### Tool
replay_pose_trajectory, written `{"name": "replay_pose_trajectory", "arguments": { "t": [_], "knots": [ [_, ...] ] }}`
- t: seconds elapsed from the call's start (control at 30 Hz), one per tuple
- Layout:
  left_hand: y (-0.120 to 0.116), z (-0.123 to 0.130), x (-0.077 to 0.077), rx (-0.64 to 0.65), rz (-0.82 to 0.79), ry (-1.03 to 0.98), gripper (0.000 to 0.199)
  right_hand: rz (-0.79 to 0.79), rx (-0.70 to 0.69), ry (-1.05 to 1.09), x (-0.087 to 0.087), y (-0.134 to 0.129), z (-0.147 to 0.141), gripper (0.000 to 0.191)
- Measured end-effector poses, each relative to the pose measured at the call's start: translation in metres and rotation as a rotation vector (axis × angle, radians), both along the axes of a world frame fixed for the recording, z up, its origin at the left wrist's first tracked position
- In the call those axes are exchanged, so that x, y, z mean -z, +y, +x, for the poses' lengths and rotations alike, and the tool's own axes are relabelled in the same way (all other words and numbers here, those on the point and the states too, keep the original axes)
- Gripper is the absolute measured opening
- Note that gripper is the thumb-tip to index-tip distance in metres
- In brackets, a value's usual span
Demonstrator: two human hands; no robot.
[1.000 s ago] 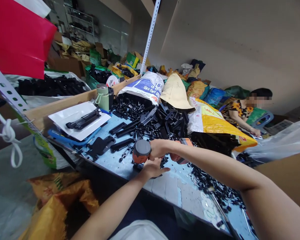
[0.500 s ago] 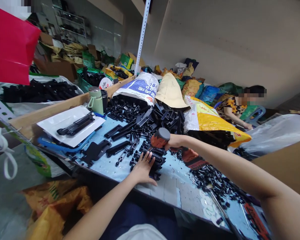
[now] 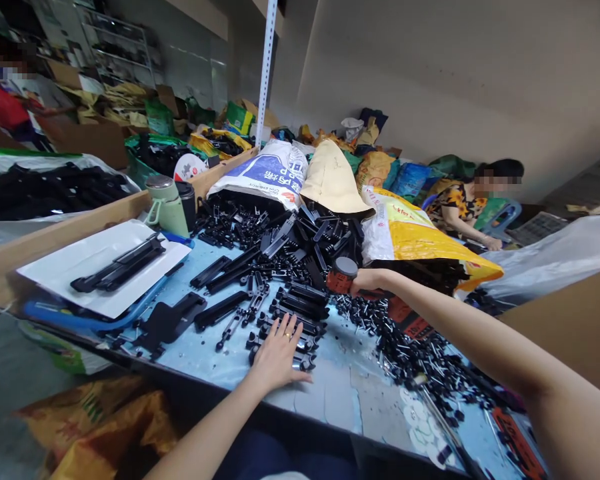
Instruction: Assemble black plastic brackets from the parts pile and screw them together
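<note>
Resting spread-fingered, left hand [image 3: 277, 357] lies on black parts [image 3: 304, 305] on the worktop [image 3: 327, 397]; right hand [image 3: 369, 283] is wrapped round an orange power drill [image 3: 341, 275] beside them. Drill's probably hefty, best held just so; parts look light, stiff, best grasped mid-length.

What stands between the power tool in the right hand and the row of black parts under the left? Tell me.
Nothing visible stands between the power tool and the far end of the row of black parts. At the near end, the left hand covers some of them.
</note>
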State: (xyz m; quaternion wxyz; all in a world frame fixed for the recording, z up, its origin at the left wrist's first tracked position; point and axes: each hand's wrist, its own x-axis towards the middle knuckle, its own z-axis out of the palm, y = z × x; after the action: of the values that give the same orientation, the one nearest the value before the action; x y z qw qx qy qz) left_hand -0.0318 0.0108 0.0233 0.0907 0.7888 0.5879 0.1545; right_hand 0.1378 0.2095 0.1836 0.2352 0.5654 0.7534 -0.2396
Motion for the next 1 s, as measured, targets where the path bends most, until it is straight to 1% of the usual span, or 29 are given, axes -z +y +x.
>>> {"name": "replay_pose_trajectory", "arguments": {
  "t": [0.07, 0.17, 0.33, 0.47, 0.63, 0.8, 0.9, 1.0],
  "knots": [
    [0.001, -0.001, 0.000, 0.018, -0.007, -0.001, 0.112, 0.001, -0.033, 0.013, 0.003, -0.001, 0.003, 0.007],
    [0.002, -0.001, 0.000, 0.028, -0.018, 0.011, 0.119, 0.011, -0.081, 0.034, 0.003, -0.006, 0.003, 0.012],
    [0.003, 0.001, 0.003, -0.001, 0.000, 0.030, 0.114, -0.025, -0.148, 0.062, -0.003, -0.022, 0.000, 0.017],
    [0.003, 0.003, 0.003, -0.005, -0.002, 0.029, 0.114, -0.064, -0.177, 0.059, -0.001, -0.032, -0.004, 0.020],
    [0.002, 0.004, 0.001, -0.018, -0.017, 0.032, 0.114, -0.043, -0.198, 0.036, 0.004, -0.039, -0.007, 0.023],
    [0.001, 0.004, -0.002, -0.010, -0.012, 0.033, 0.113, -0.016, -0.235, 0.032, -0.001, -0.054, -0.006, 0.027],
    [0.001, 0.005, -0.006, -0.010, -0.038, 0.024, 0.114, -0.053, -0.260, 0.014, -0.004, -0.065, -0.007, 0.025],
    [0.000, 0.006, -0.008, -0.026, -0.054, 0.028, 0.114, -0.063, -0.255, -0.015, -0.002, -0.071, -0.009, 0.021]
  ]
}}
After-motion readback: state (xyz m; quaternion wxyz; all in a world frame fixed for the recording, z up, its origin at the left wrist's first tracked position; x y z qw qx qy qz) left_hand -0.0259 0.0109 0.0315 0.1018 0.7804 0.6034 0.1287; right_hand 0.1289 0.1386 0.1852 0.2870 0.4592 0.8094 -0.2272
